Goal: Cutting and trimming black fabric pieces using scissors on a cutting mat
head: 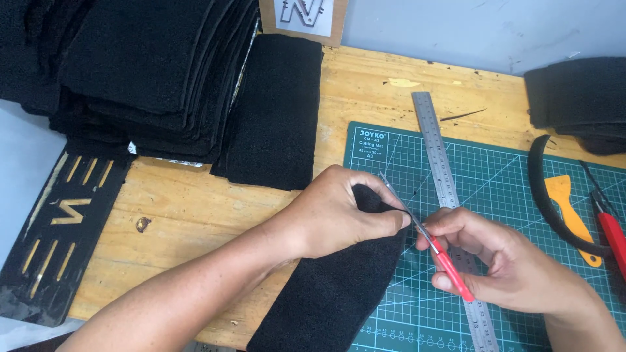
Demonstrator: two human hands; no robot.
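trimming step by the look of it: left hand (339,212) is pinching the top end of a long black foam strip (332,293), fingers closed tight on its edge and folded over it, while the right hand (502,261) grips a small pair of red-handled snips (430,244) with the thin blades pointing up and left, right at the spot the left fingers are holding. blades look only narrowly parted, tips touching or just beside the foam edge, hard to tell which

the strip itself runs from the hands down toward the bottom of the view, lying half on the wooden table (195,208) and half on the green cutting mat (521,169). a steel ruler (443,176) lies on the mat, passing under the right hand, not in use as far as i can see

around it: big stack of black foam sheets (150,65) top left, one flat black piece (274,111) lying next to the stack, a black stencil plate (59,241) with cut-out slots at the left edge, an orange-handled scraper (574,215) and red-handled pliers (610,228) off to the right on the mat, more black foam (580,98) top right

my guess is it's fine cleanup of the edge or corner, so what matters next is keeping the pinch steady and the fingertips out of the blade line, since they sit really close to the tips. small careful bites rather than one long cut, i'd say
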